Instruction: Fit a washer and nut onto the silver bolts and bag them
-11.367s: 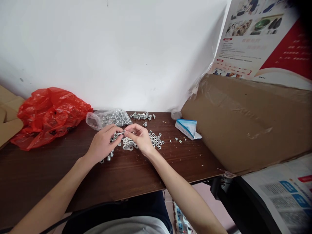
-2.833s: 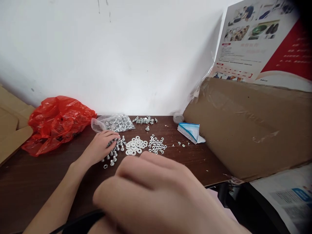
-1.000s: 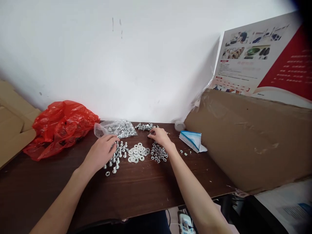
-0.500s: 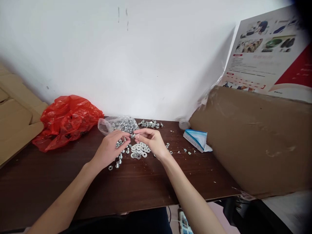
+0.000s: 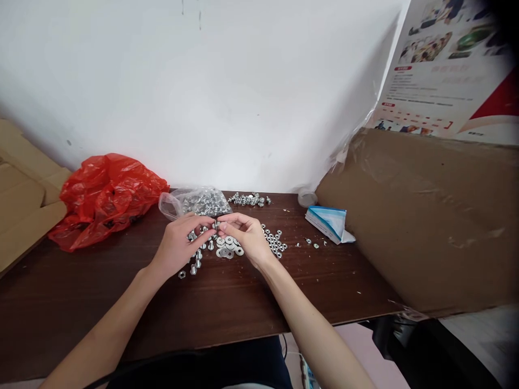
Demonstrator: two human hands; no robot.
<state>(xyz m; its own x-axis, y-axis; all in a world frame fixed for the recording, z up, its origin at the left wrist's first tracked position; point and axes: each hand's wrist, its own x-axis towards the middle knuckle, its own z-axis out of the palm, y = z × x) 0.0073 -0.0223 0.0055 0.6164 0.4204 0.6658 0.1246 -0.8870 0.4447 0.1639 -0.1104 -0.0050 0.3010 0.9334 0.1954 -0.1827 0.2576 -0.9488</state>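
Between the fingertips of both hands is a small metal bolt [image 5: 216, 225], seemingly with a washer on it; the fingers partly cover it. My left hand [image 5: 181, 237] pinches it from the left, and my right hand [image 5: 244, 237] grips it from the right. Right below the fingers lies a heap of flat washers [image 5: 229, 248]. Loose bolts [image 5: 195, 265] are strewn under and beside my left hand, with a single nut [image 5: 182, 274] at their near end. To the right of my right hand, several nuts [image 5: 277, 243] lie grouped on the brown table [image 5: 235, 302].
A clear plastic bag [image 5: 203, 202] full of metal hardware lies behind the hands, near a pile of bolt assemblies [image 5: 249, 199]. A red plastic bag [image 5: 109, 200] is at left. A blue-white packet [image 5: 327, 223] and a round clear container [image 5: 307, 198] stand before a cardboard box [image 5: 425, 227].
Both hands still hold the bolt and have shifted slightly left in view. More of the nuts now show to the right of my right hand. The camera view has tilted a little.
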